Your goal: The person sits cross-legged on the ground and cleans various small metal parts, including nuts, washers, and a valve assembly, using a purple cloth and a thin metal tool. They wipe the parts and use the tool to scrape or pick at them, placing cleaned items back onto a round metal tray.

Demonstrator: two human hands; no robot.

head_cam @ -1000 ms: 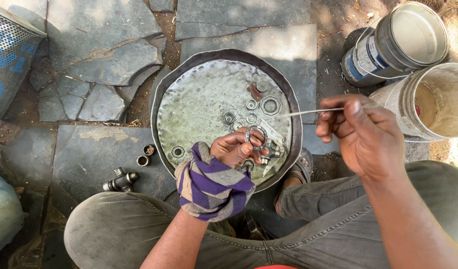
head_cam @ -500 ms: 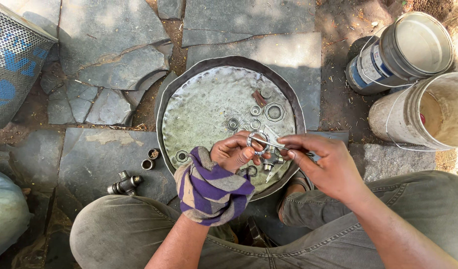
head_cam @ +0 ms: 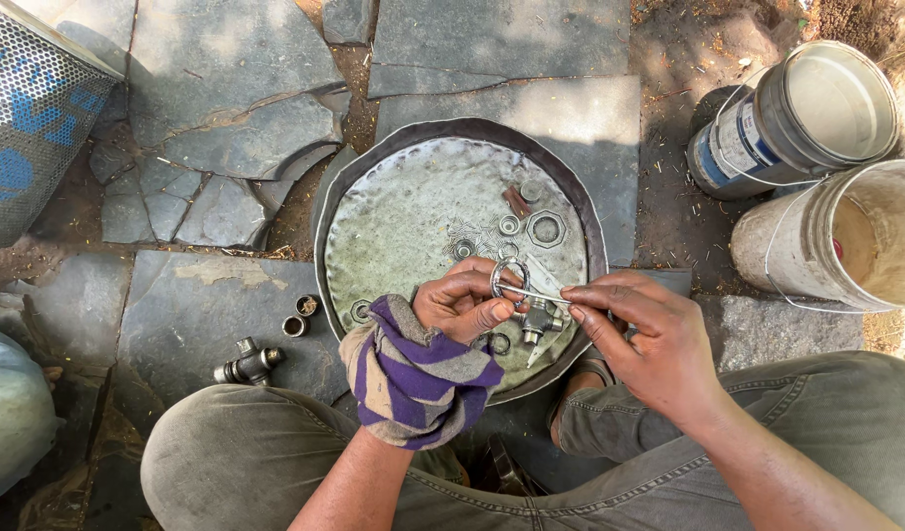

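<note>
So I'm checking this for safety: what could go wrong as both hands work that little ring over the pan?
The metal ring, pinched between the left hand and right hand, might slip into the liquid in the pan among other small parts. The thin tool could jab a bare finger. The cloth wrap may snag.

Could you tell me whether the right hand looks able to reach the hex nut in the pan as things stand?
Probably yes: the hex nut lies uncovered in the pan, just beyond the right hand, with nothing between them, though its fingers now pinch a thin rod.
</note>
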